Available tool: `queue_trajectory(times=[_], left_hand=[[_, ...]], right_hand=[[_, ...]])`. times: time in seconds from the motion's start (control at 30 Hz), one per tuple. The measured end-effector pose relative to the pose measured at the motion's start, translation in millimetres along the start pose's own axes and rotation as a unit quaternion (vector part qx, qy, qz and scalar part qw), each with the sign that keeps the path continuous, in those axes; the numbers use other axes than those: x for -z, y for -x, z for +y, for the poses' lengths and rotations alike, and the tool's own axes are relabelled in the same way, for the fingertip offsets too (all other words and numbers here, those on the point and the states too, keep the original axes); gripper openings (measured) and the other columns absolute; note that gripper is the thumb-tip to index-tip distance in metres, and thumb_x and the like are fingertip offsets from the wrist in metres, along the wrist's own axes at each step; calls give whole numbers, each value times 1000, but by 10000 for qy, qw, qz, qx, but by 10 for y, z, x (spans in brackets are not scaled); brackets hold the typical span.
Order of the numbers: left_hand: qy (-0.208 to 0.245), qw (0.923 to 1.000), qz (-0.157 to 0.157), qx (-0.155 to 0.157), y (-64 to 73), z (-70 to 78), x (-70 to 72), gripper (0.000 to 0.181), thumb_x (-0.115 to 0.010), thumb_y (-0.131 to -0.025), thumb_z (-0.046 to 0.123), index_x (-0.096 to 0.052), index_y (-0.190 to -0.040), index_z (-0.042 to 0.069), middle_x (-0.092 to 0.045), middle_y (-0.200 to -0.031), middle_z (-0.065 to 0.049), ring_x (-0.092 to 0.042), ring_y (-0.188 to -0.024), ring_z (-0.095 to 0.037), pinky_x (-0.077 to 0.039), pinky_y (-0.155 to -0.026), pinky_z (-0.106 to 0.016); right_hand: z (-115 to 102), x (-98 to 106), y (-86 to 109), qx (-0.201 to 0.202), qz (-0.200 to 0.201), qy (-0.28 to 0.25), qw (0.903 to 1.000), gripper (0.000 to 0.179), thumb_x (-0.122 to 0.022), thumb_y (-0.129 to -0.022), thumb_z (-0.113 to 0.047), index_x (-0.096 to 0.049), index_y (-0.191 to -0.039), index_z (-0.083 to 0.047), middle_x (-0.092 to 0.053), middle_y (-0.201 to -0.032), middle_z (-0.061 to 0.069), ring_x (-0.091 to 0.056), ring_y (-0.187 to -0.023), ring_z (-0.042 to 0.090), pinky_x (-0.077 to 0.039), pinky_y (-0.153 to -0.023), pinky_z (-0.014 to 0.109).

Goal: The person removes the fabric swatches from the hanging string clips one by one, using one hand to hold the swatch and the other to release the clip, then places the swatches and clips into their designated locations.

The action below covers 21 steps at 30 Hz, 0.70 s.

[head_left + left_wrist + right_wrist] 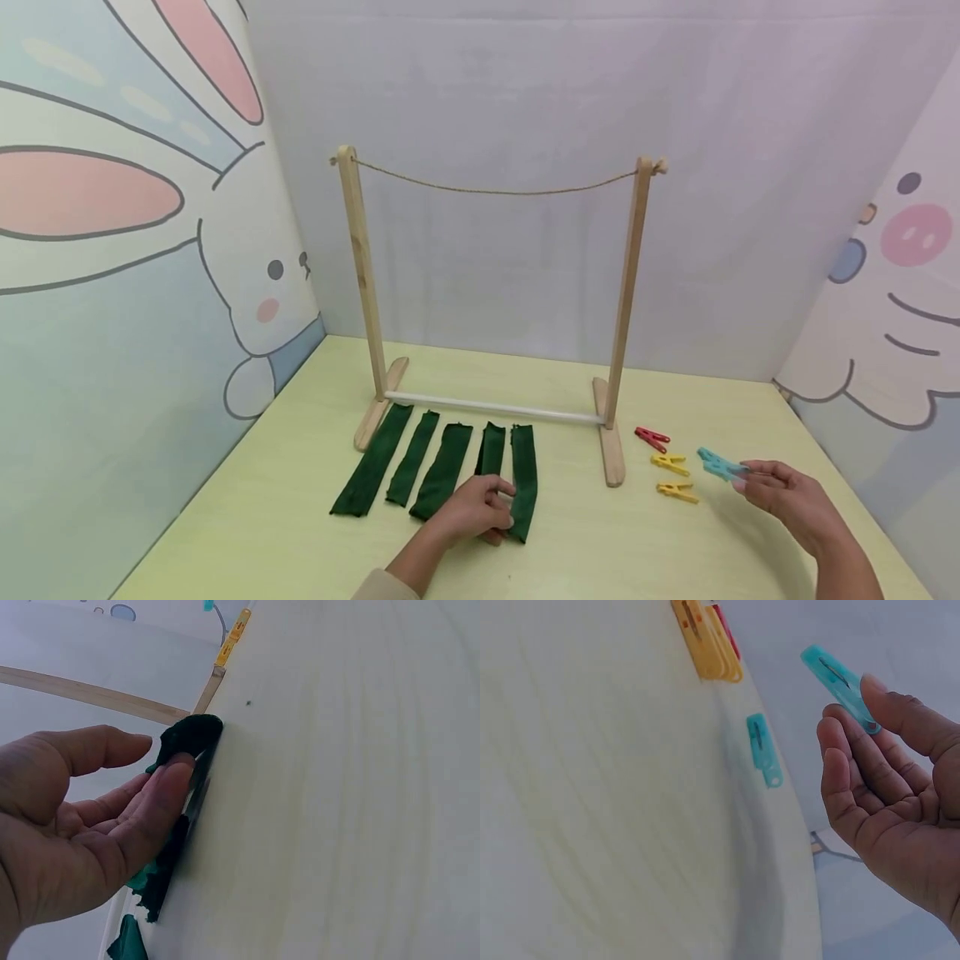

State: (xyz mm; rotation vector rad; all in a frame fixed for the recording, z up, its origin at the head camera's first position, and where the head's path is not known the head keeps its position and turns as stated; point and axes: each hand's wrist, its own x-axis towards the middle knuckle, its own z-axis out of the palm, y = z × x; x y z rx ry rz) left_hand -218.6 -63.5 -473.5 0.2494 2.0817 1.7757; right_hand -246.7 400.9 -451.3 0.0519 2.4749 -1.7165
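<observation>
My left hand (476, 508) is at the near end of the rightmost dark green cloth strip (524, 471). In the left wrist view, the thumb and a finger pinch the strip's curled-up end (191, 733), while the index finger stands apart. My right hand (795, 500) holds a light blue clothespin (838, 686) between thumb and fingertips, above the table. A second light blue clothespin (763, 746) lies on the table beneath it. Left of that hand lie two yellow clothespins (670, 463) and a red clothespin (652, 438).
A wooden stand (630, 292) carries a slack rope (495, 192) between its two posts, with a white bar (495, 407) low down. More green strips (382, 462) lie side by side on the pale yellow table (585, 550). Cartoon-printed panels (112, 375) flank the table.
</observation>
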Motion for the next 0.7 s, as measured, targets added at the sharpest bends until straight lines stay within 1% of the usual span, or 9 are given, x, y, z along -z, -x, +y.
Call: queue_trajectory(times=[0.1, 0.17, 0.3, 0.37, 0.43, 0.5, 0.6, 0.67, 0.7], left_hand=[[-7, 9999, -60, -98, 23, 7, 3, 30, -64, -81, -5, -58, -111, -3, -62, -77, -11, -62, -62, -26, -53, -56, -39], [-8, 9997, -103, -201, 36, 12, 13, 29, -63, -82, -4, -58, -111, -4, -63, -77, -11, -62, -63, -26, -53, -57, -39], [66, 9992, -166, -355, 66, 9, 59, 30, -61, -83, -4, -57, -113, -6, -64, -79, -12, -61, -64, -24, -52, -58, -38], [125, 9991, -199, -354, 84, 4, 91, 32, -61, -83, -3, -56, -114, -6, -64, -80, -12, -60, -64, -22, -51, -58, -36], [166, 9991, -216, -317, 106, -6, 130, 33, -61, -83, -2, -56, -115, -6, -64, -81, -13, -60, -65, -21, -51, -58, -35], [157, 9993, -205, -262, 131, -9, 175, 34, -62, -83, -1, -56, -116, -5, -64, -82, -12, -61, -68, -22, -51, -59, -36], [76, 9996, -136, -231, 176, 6, 254, 34, -63, -84, 2, -56, -118, -4, -63, -83, -11, -62, -72, -25, -52, -61, -38], [15, 9996, -107, -246, 208, 27, 311, 35, -63, -85, 3, -56, -119, -4, -63, -84, -11, -62, -75, -26, -52, -62, -40], [10, 9996, -104, -263, 225, 36, 340, 36, -63, -85, 4, -55, -120, -4, -63, -85, -12, -62, -77, -27, -52, -63, -41]], right_hand=[[106, 27, -24, -312, -45, -160, 9994, 35, -64, -89, -21, -54, -116, 0, -62, -100, 0, -60, -89, 9, -49, -77, 30], [169, 44, -41, -458, -46, -275, 9986, 31, -64, -89, -20, -56, -112, -1, -60, -97, 0, -59, -87, 9, -50, -77, 30], [267, 60, -71, -648, -81, -472, 9967, 23, -65, -88, -16, -59, -107, -6, -60, -93, -1, -59, -85, 10, -50, -75, 30], [296, 63, -76, -751, -135, -468, 9960, 21, -65, -88, -17, -61, -107, -8, -60, -92, -3, -60, -84, 11, -50, -74, 30], [311, 52, -74, -809, -149, -274, 9962, 26, -65, -87, -18, -61, -110, -6, -62, -90, -2, -60, -81, 13, -49, -71, 30], [315, 32, -74, -797, -139, 40, 9967, 34, -66, -87, -20, -59, -114, -1, -61, -85, -1, -57, -74, 13, -48, -65, 30], [311, -15, -82, -748, -4, 543, 9957, 44, -68, -84, -21, -56, -117, 7, -58, -76, 2, -51, -63, 14, -44, -57, 29], [311, -44, -83, -675, 79, 826, 9943, 47, -69, -83, -19, -55, -116, 11, -56, -72, 2, -46, -59, 14, -42, -54, 29], [312, -58, -83, -697, 149, 918, 9932, 48, -70, -82, -19, -55, -116, 11, -55, -71, 2, -46, -58, 14, -41, -54, 28]])
